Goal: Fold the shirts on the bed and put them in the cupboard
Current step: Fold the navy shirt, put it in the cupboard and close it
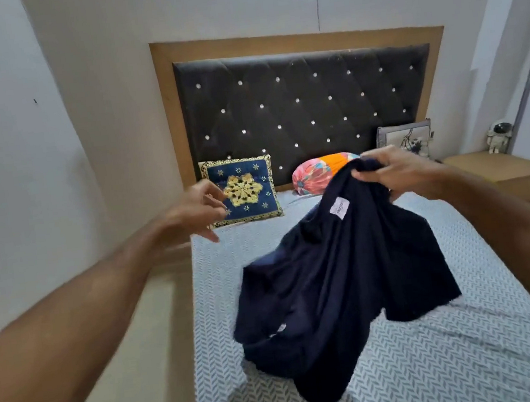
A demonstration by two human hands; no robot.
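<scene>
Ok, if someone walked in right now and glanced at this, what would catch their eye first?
Probably the navy shirt, hanging over the middle of the bed, gripped at its top by the right hand. The left hand is out to the left, holding nothing. Behind stands the black studded headboard, with a blue and gold cushion at its foot on the left.

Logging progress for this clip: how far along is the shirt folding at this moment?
Nothing looks finished: no folded shirt is visible, and no cupboard is in view. In hand: the right hand grips the navy shirt at its top, so it hangs unfolded and bunched over the bed; the left hand is open beside it, holding nothing. Left: folding this shirt and storing it.
</scene>
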